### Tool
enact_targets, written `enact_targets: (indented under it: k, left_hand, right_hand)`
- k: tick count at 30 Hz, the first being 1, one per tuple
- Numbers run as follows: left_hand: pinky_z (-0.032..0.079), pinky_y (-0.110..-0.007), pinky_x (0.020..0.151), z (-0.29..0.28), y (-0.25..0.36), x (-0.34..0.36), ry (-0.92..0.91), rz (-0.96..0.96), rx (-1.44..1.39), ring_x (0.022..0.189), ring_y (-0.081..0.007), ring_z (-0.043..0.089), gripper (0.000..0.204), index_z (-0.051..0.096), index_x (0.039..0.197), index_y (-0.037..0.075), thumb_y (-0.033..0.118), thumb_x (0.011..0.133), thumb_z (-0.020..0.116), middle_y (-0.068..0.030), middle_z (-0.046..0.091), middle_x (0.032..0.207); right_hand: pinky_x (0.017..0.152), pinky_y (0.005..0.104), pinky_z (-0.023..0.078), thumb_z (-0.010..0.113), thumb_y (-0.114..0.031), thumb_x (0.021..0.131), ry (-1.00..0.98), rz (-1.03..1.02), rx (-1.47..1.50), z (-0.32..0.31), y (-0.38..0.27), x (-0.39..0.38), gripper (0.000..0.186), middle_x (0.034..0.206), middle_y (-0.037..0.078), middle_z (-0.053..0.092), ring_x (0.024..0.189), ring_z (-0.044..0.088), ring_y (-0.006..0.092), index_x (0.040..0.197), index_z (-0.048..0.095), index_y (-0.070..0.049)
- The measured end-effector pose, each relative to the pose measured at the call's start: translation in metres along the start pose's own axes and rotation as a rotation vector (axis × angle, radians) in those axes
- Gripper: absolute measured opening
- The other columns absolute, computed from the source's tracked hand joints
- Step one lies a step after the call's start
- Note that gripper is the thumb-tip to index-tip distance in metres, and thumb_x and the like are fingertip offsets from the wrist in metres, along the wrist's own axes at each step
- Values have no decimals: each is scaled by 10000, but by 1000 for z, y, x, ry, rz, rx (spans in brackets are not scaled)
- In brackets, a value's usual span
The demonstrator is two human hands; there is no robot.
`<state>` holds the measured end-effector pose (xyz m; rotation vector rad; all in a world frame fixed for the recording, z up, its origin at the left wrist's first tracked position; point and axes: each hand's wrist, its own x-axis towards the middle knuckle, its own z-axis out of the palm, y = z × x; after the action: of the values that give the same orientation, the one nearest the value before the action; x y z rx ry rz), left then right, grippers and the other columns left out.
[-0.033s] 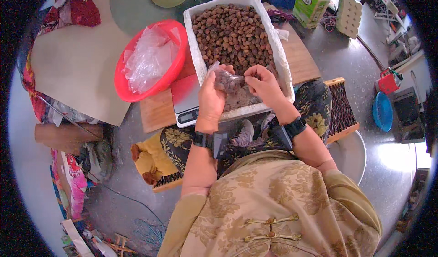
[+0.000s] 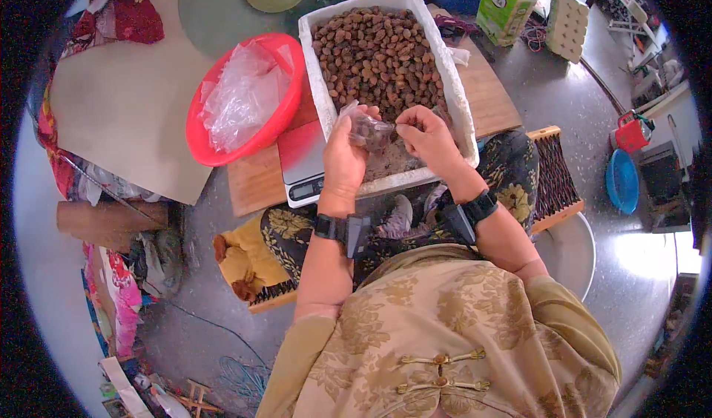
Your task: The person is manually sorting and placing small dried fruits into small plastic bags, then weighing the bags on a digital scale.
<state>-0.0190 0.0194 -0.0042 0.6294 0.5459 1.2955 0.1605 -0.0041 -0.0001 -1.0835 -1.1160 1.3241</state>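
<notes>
My left hand is closed round a small clear plastic bag with dark brown pieces in it. The thumb and fingers of my right hand pinch the bag's right end. Both hands are over the near end of a white foam box, whose far part is heaped with brown, wrinkled oval pieces, like dried fruit or nuts. Brown crumbs cover the bottom at the near end. Left of the box, a digital scale with a small display lies partly under a red basin's reflection.
A red basin of clear plastic bags stands left of the box. Wooden boards lie beneath. A green package and egg tray stand at the far right. A blue basin is farther right.
</notes>
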Motion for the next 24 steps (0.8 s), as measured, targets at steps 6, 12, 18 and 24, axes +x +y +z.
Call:
enact_targets:
  k: [6,12,18,24]
  left_hand:
    - [400,-389,1059,8,1,-6,-30,36,311,1192,-244,553,406,578,1270,17,316,1027,451,-131,637,1212]
    - [342,-336,1100,15,3,-15,-216,3,621,1269,-188,483,530,484,1392,43,164,899,634,-68,548,1337]
    - [332,-309,1113,22,7,-18,-194,0,761,1278,-165,482,639,458,1404,29,27,810,693,-57,536,1350]
    - [421,-307,1030,23,1,-11,-201,-12,988,1159,-164,565,533,568,1307,63,52,805,748,-48,613,1251]
  right_hand:
    - [709,334,504,672,-101,854,44,-146,-405,10,-1,-3,263,905,88,658,772,599,188,1103,641,-21]
    - [739,341,502,658,-71,837,22,-40,-400,6,4,1,235,917,116,666,800,606,197,1066,669,-24]
    - [673,320,494,645,-55,855,-5,147,-211,2,-5,0,132,864,79,643,747,589,165,984,645,-25]
    - [706,306,491,623,-22,878,132,-105,-244,0,6,1,118,887,57,624,820,584,137,993,641,-40]
